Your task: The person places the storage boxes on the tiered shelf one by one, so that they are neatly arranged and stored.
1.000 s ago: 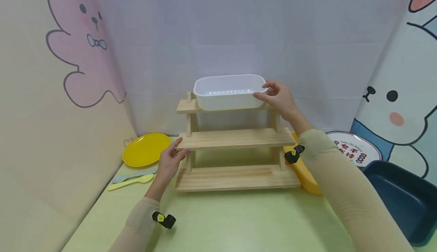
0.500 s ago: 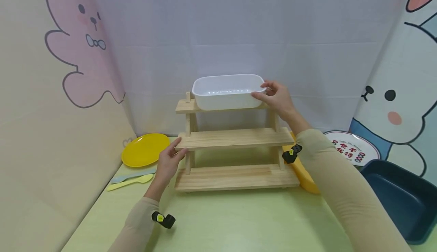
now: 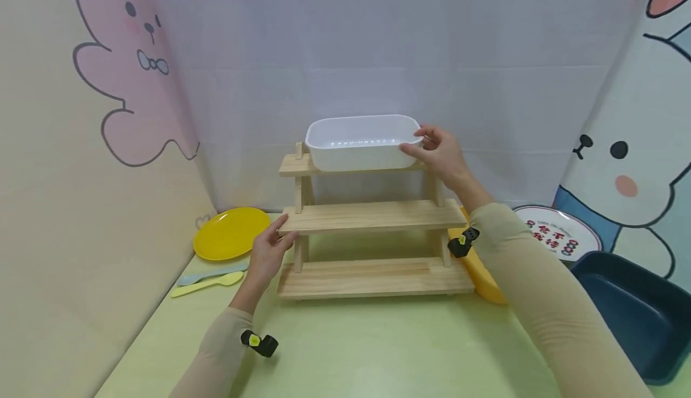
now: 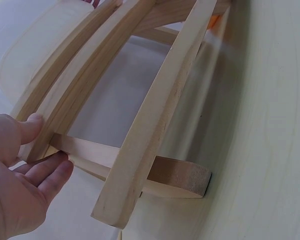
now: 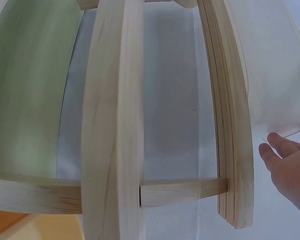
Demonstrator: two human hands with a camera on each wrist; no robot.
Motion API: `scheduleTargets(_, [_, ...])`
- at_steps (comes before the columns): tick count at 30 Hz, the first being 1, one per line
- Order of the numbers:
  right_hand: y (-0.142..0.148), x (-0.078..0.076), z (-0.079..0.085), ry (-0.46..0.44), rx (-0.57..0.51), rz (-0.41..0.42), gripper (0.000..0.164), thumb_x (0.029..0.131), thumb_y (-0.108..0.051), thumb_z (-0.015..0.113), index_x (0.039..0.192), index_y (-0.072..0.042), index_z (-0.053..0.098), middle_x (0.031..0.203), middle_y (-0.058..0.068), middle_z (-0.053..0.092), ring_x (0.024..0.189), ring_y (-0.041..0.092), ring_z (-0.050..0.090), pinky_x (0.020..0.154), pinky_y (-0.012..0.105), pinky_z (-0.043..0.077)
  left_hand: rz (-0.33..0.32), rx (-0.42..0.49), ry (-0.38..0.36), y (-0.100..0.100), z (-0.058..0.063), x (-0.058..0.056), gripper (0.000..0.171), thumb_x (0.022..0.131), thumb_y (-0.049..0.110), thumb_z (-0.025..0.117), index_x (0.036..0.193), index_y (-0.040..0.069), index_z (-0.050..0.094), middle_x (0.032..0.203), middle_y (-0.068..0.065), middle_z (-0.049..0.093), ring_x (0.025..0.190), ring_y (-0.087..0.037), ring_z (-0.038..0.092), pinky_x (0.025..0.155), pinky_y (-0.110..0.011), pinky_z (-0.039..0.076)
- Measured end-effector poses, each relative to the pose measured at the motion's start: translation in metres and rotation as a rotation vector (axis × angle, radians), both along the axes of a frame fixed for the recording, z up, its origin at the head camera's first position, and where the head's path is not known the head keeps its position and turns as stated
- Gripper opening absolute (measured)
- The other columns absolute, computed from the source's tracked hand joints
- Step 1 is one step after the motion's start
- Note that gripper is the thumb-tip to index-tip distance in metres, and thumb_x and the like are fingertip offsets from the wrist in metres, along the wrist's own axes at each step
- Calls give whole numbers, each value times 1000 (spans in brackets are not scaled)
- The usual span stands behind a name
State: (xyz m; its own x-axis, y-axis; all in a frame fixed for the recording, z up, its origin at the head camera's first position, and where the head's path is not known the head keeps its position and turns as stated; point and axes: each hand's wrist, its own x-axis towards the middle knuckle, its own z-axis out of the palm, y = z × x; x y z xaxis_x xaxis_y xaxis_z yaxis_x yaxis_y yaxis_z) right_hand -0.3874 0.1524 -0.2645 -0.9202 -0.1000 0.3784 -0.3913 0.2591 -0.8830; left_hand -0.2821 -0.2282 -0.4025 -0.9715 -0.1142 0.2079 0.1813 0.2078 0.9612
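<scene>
A white rectangular basin [image 3: 351,159] with rounded corners sits on the top tier of a three-tier wooden display rack [image 3: 372,217]. At the basin's right end, my right hand [image 3: 444,157] holds the rim, thumb at the front and fingers over the end. The right wrist view shows fingertips [image 5: 276,141] at the basin's lower corner. My left hand [image 3: 268,259] grips the left end of the middle shelf. In the left wrist view, its thumb [image 4: 31,129] lies on one face of the board and the other fingers curl round the opposite face.
Left of the rack lie a yellow plate [image 3: 232,234], a pale blue knife [image 3: 210,274] and a yellow spoon [image 3: 207,284]. On the right are an orange-yellow tray [image 3: 486,278], partly hidden by my arm, a white oval plate [image 3: 567,230] with red lettering, and a dark blue basin [image 3: 631,308].
</scene>
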Motion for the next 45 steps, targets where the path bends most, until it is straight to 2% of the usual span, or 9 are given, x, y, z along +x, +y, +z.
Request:
scheduleTargets(4, [2,1,-2,1,-16,13,63,86,-27,81,134,2,53,154,13,42,136,31,46,110,44,42,-9,-3,-15,1,-1,0,59,96,15,68,150,9,46,128,-26,62,116,-33,64,90,-30,55])
scheduleTargets(8, [9,5,-2,25,-19,25,81,87,-28,80,154,-9,37,159,11,35,141,32,40,111,47,40,-17,-6,-15,3,-1,-2,58,97,16,68,151,10,46,126,-25,64,115,-32,64,90,-29,55])
scheduleTargets(13, [23,24,2,66,43,-18,86,90,-38,76,159,-20,28,163,5,27,144,27,36,114,48,37,-14,-13,4,7,0,-5,59,96,18,69,150,9,46,125,-25,64,114,-31,65,89,-27,56])
scheduleTargets(21, [46,108,-1,237,-14,-100,62,95,-20,70,151,-13,44,154,5,44,138,24,45,112,38,40,-19,-1,-1,6,0,-7,60,96,17,69,151,8,45,127,-27,62,116,-33,63,91,-29,55])
scheduleTargets(28, [72,169,-9,328,94,-279,58,92,-13,73,146,-14,51,147,3,52,130,15,52,102,17,44,-4,13,-18,-2,1,-8,62,97,18,67,153,11,42,134,-25,58,120,-33,61,94,-31,53])
scheduleTargets(31, [91,174,-21,261,169,-359,57,93,-18,73,146,-13,51,144,7,53,128,19,53,100,13,43,-11,8,-13,-4,3,-9,62,98,18,66,153,11,41,137,-25,57,121,-34,60,95,-32,53])
scheduleTargets(33, [105,171,-32,151,250,-384,60,96,-28,70,148,-10,48,145,13,52,128,28,53,101,23,47,-12,13,-6,-5,3,-9,61,97,18,67,153,10,42,136,-26,57,120,-35,60,94,-32,53])
scheduleTargets(38, [142,156,-54,-120,525,-302,76,98,-48,61,148,5,38,144,34,44,123,54,47,94,62,48,-6,7,-3,-2,-1,-8,59,98,15,67,152,9,43,135,-27,57,120,-37,60,91,-30,54])
scheduleTargets(45, [194,162,-52,-302,804,-180,87,95,-55,61,142,14,37,137,42,41,115,56,46,85,68,50,0,-36,-4,4,1,-10,59,98,19,66,152,10,43,129,-25,62,117,-33,63,90,-26,55])
